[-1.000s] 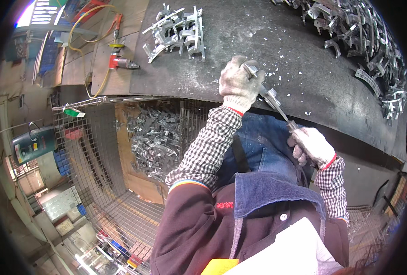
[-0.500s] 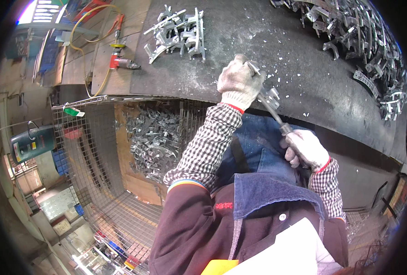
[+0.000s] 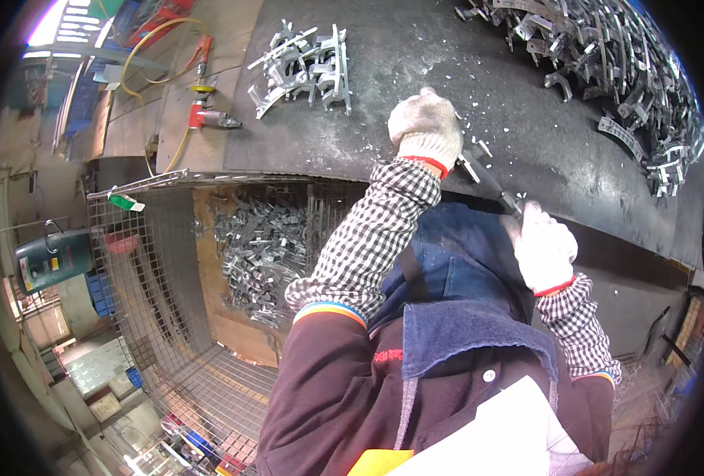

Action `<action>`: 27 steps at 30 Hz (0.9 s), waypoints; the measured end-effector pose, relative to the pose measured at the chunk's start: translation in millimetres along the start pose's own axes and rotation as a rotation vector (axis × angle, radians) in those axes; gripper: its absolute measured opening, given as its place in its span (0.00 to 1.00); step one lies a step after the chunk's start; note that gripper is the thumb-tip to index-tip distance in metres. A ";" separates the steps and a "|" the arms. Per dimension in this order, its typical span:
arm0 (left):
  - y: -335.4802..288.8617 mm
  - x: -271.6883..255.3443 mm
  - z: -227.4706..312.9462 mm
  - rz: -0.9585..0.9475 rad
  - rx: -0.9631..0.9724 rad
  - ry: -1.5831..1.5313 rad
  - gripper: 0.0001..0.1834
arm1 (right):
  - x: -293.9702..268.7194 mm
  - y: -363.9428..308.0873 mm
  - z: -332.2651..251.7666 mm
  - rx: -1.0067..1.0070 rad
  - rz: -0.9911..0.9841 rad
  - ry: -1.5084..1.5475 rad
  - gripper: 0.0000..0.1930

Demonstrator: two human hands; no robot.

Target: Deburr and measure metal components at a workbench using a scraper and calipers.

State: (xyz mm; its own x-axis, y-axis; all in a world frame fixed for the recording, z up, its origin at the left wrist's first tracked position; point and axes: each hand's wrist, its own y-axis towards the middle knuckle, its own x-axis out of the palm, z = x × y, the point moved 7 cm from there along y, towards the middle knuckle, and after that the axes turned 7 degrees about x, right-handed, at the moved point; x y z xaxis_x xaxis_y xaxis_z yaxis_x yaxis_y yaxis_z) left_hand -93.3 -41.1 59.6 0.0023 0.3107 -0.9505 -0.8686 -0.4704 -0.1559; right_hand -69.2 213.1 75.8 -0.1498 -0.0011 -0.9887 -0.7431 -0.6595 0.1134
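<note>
In a white knit glove, my left hand (image 3: 427,127) is closed on a small silver metal casting (image 3: 469,165) just over the near edge of the dark worktop (image 3: 400,47). Most of that casting is hidden by the fist. My right hand (image 3: 546,247), gloved too, grips a slim grey file-like hand tool (image 3: 507,200) by its handle end. The tool slants up and left to the casting and seems to touch it; motion blurs the contact. A loose group of similar castings (image 3: 308,70) lies on the worktop beyond my left hand.
A large heap of castings (image 3: 606,63) covers the far right of the worktop. At left lies a red air tool (image 3: 203,117) with a yellow hose (image 3: 179,147). Below the edge stands a wire mesh cage (image 3: 150,262) holding many castings (image 3: 261,254). Small chips dot the worktop.
My left hand has shifted slightly right with the casting. My right hand has moved up and right, and the tool has moved with it. The view has shifted slightly.
</note>
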 end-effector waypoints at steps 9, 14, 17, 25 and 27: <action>-11.8 -0.9 8.3 0.242 0.244 -0.004 0.27 | 15.2 -3.9 8.0 0.044 -0.388 0.504 0.17; -10.6 15.8 12.9 0.120 0.368 -0.185 0.15 | 57.0 -41.4 -6.1 0.689 -1.042 1.354 0.23; -2.7 15.7 17.5 -0.026 0.298 -0.110 0.17 | 68.8 -46.9 1.2 0.629 -1.009 1.174 0.24; -4.6 8.9 21.5 -0.166 0.283 -0.049 0.19 | 53.7 -24.6 17.1 0.375 -0.528 0.580 0.26; -7.1 11.3 18.4 -0.104 0.315 -0.072 0.18 | 55.3 -21.7 15.0 0.433 -0.648 0.696 0.26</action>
State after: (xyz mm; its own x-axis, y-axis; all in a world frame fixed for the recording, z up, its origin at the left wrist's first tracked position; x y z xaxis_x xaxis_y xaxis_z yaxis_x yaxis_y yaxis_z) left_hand -96.2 -19.0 54.9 0.0739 0.4068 -0.9105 -0.9760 -0.1579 -0.1498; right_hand -71.2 238.6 20.2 0.6676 -0.2671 -0.6950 -0.7377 -0.3633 -0.5690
